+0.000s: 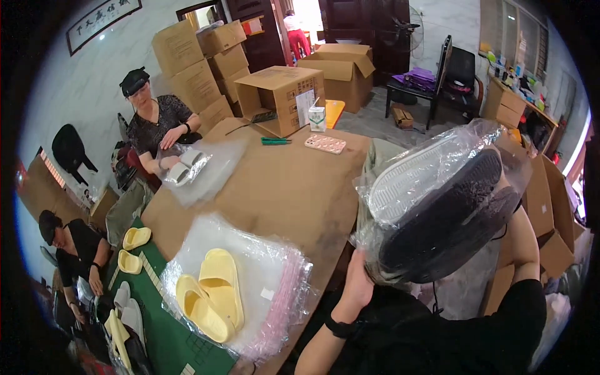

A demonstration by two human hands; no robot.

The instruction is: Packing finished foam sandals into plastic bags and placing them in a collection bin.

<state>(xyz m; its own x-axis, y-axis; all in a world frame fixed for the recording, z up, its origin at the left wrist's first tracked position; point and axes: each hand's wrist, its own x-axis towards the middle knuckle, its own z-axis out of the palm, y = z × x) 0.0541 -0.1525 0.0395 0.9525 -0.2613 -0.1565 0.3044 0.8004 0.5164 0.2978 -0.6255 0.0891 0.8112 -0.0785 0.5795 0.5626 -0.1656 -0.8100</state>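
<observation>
Up at the right, several bagged slippers (pixel 431 212) are held in a stack, one white and the others black, soles showing through clear plastic. My left hand (pixel 359 278) is closed on the lower corner of the bags. My right hand (pixel 504 182) grips them at the far right side; most of its fingers are hidden behind the plastic. On the table to the left, a pair of yellow slippers (pixel 215 297) lies on a pile of clear plastic bags (pixel 265 262) with pinkish edges.
Across the brown table (pixel 294 194), one person (pixel 156 115) handles white slippers in plastic; another person (pixel 78 262) sits at left. More slippers (pixel 129 315) lie on a green mat (pixel 181 344). An open carton (pixel 281 97), a drink box (pixel 317 119), a phone (pixel 325 144) and a green-handled cutter (pixel 275 141) stand farther back.
</observation>
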